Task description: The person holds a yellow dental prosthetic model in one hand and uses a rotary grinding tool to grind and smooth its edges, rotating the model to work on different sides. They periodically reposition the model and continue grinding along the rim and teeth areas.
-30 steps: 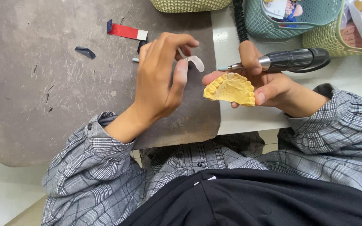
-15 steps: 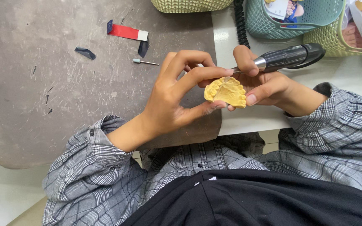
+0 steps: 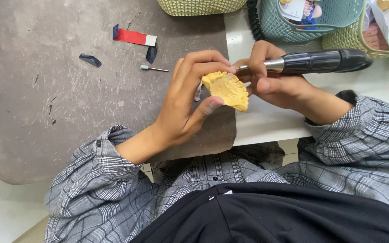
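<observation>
The left hand [image 3: 185, 108] is pinching a yellow arch-shaped dental plaster cast [image 3: 227, 89] between thumb and curled fingers, holding it above the edge of the scratched grey-brown work mat [image 3: 46, 99]. Just to its right, the right hand [image 3: 273, 81] is gripping a black and silver rotary handpiece [image 3: 314, 61], long axis lying crosswise, tip pointing left, meeting the cast's upper rim. Farther off, a red strip [image 3: 133, 37] is lying on the mat.

The left hand [image 3: 185, 103] holds a yellow dental cast [image 3: 228, 90] between thumb and fingers [image 3: 203, 58] above the edge of a grey mat [image 3: 46, 90] on the worktop [image 3: 266, 121]. The right hand [image 3: 271, 76] grips a black rotary handpiece [image 3: 316, 61], its metal tip at the cast's upper edge. A loose bur [image 3: 151, 68], a red strip [image 3: 133, 37] and dark scraps [image 3: 89, 59] lie on the mat. Woven baskets [image 3: 311, 20] stand behind.
</observation>
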